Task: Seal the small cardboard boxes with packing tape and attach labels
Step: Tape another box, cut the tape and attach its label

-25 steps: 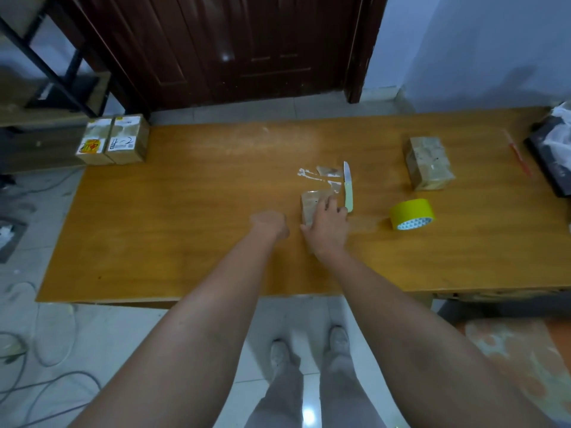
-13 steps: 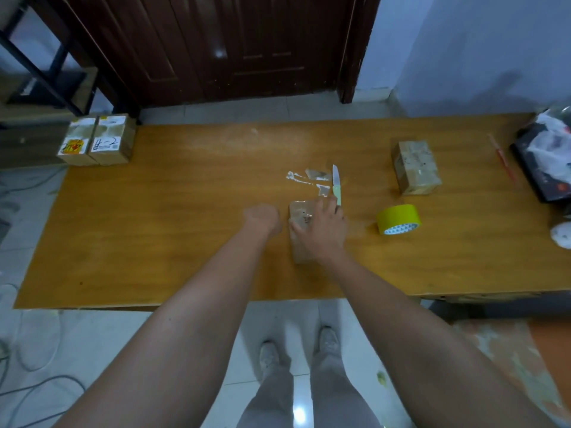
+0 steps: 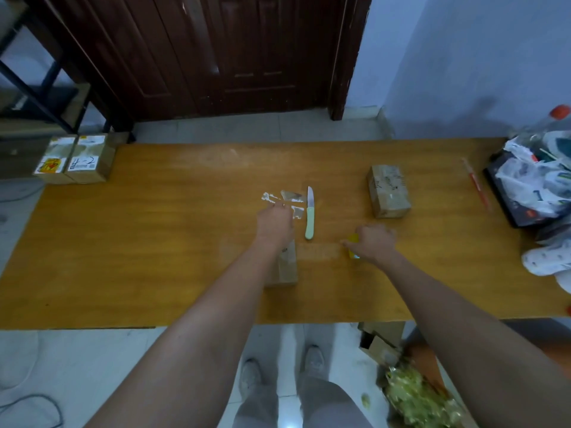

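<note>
A small cardboard box [image 3: 287,268] lies on the wooden table [image 3: 154,242], partly hidden under my left forearm. My left hand [image 3: 275,225] reaches past it, fingertips at the pale label and tape scraps [image 3: 292,197]; whether it pinches one is hidden. My right hand [image 3: 372,245] is clamped over the yellow packing tape roll [image 3: 353,240], which shows only as yellow slivers at the fingers. A second taped box [image 3: 388,191] stands to the far right of the scraps. Two labelled boxes [image 3: 75,159] sit at the table's far left corner.
A knife with a pale green handle [image 3: 310,217] lies between my hands, blade pointing away. A red pen [image 3: 477,185] and a pile of bags and clutter [image 3: 537,186] occupy the right end. Cardboard and green scraps [image 3: 414,393] lie on the floor.
My right hand left the small box and moved right onto the tape roll. My left hand moved forward to the scraps. The box now lies uncovered except by my left forearm.
</note>
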The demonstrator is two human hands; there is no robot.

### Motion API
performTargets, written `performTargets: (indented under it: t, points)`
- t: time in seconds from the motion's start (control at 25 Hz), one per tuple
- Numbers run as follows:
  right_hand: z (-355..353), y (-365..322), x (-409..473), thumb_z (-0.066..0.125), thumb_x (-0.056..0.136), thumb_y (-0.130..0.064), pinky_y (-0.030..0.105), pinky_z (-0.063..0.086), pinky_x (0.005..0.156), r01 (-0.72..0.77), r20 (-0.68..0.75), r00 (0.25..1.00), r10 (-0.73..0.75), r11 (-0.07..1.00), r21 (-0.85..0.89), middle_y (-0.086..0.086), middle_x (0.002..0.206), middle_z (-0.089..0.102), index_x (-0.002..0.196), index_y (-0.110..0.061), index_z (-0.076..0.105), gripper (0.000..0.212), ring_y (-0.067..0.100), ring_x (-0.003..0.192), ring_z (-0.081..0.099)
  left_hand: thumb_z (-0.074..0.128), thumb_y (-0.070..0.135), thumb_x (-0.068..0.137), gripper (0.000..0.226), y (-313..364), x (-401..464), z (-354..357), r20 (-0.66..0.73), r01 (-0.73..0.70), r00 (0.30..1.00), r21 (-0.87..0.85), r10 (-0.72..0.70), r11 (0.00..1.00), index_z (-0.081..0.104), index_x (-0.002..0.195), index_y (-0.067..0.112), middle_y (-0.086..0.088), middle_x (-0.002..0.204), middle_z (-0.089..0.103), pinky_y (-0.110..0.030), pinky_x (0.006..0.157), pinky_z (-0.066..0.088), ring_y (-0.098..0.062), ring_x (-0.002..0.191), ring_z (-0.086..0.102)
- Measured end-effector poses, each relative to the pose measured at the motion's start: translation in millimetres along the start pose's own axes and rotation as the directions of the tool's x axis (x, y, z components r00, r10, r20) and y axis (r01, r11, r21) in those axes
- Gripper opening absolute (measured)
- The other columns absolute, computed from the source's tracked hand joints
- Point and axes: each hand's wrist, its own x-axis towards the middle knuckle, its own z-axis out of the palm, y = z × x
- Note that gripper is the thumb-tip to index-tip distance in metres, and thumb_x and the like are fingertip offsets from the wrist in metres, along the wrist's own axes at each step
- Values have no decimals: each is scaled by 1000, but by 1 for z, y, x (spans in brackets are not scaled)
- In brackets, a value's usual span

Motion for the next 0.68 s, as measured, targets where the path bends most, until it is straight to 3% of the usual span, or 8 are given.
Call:
performTargets:
  t: [0.12,0.28,0.52,0.68]
  points:
    - [10,-1,1,62,76,-67,42,37,91,-43,-96,995,41,999,-29,1,99,58,87,-19,60,49,23,109,49,49,10,90,21,9,8,2,-23,4,1000,-26,-5,1000,58,107,5,-11,110,59,-34,72,41,-29,99,58]
    - [13,6,5,76,70,-52,37,37,78,-66,-128,987,93,978,198,-1,68,51,58,-18,49,45,22,93,54,49,8,89,15,20,15,3,-34,-9,999,-74,6,997,58,100,4,-11,107,58,-30,65,34,-28,92,58]
    - [16,8,1,78,65,-44,35,36,70,-21,-153,985,81,933,359,-3,61,45,52,-19,40,48,17,82,46,49,9,89,12,33,16,7,-9,-39,999,-106,38,994,56,98,4,-12,103,57,-33,63,34,-30,89,57]
    - [11,-1,-10,78,61,-39,29,25,57,76,-201,979,25,873,482,-5,54,31,52,-20,28,54,16,69,40,49,6,89,9,34,12,11,101,2,995,-212,20,977,55,94,2,-13,102,58,-34,61,37,-32,88,57]
